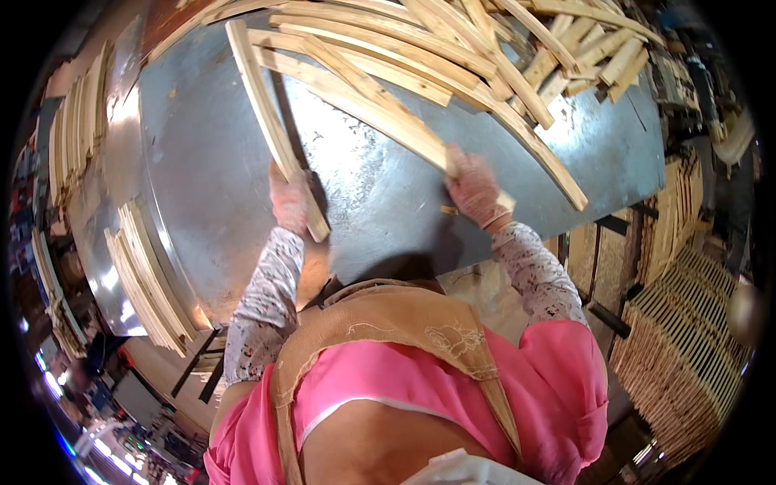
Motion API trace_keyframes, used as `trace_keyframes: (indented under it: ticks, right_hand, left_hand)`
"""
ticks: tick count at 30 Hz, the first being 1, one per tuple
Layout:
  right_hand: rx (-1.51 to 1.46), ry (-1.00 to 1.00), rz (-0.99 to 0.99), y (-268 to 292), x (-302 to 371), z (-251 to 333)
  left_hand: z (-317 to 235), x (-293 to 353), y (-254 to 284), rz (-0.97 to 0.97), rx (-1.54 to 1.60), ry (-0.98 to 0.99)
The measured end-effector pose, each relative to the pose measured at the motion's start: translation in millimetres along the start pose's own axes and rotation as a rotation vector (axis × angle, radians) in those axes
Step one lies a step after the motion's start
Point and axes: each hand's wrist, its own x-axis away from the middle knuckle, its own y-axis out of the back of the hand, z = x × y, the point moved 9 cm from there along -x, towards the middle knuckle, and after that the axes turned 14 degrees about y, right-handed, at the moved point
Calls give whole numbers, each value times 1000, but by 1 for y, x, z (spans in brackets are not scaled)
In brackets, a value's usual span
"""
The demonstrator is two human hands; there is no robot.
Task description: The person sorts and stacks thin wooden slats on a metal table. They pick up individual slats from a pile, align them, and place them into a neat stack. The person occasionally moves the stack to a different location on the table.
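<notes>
wooden strips (268, 105) in left hand (288, 199), right hand (473, 187); more on table (190, 162)

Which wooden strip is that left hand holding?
The steeper strip, left of centre, whose near end pokes past the left hand. The strip in the right hand slants more shallowly; other strips lie unheld.

Pale wooden strips (537, 150) lie on a grey metal table (202, 162).
</notes>
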Motion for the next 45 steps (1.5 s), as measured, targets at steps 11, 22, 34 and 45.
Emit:
trace_keyframes:
  ticks: [11, 22, 34, 45]
  right_hand:
    - [-72, 390, -260, -43, -145, 138]
    - [-538, 210, 121, -125, -80, 191]
    - [-57, 502, 319, -76, -139, 183]
    - [-233, -112, 97, -29, -217, 91]
  left_hand:
    - [23, 26, 33, 199, 442, 126]
    - [55, 26, 26, 11, 243, 54]
    - [8, 41, 32, -225, -783, 66]
    - [20, 42, 64, -315, -575, 50]
